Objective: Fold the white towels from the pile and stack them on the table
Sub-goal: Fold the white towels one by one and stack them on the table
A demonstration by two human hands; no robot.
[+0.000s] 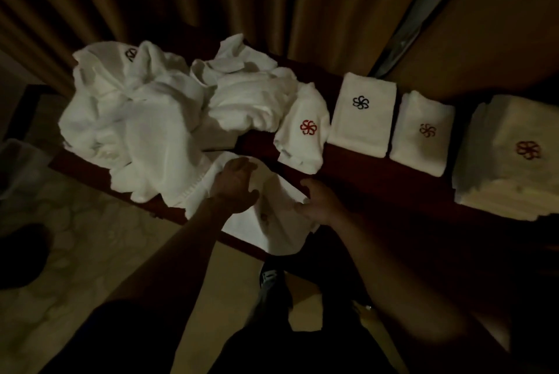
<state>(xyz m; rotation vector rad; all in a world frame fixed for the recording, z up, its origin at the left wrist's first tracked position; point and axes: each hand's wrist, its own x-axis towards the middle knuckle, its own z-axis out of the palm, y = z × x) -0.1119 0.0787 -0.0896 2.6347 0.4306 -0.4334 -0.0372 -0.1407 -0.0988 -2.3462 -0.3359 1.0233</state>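
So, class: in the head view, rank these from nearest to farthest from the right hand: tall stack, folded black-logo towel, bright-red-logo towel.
From the right hand:
1. bright-red-logo towel, just beyond the hand, slightly left.
2. folded black-logo towel, next along to the right.
3. tall stack, at the far right.

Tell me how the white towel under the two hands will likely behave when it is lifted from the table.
The towel is probably floppy: it sags over the table edge and wrinkles between the left hand and right hand. It seems light and thin, so lifted by one corner it would likely hang down and unfold.
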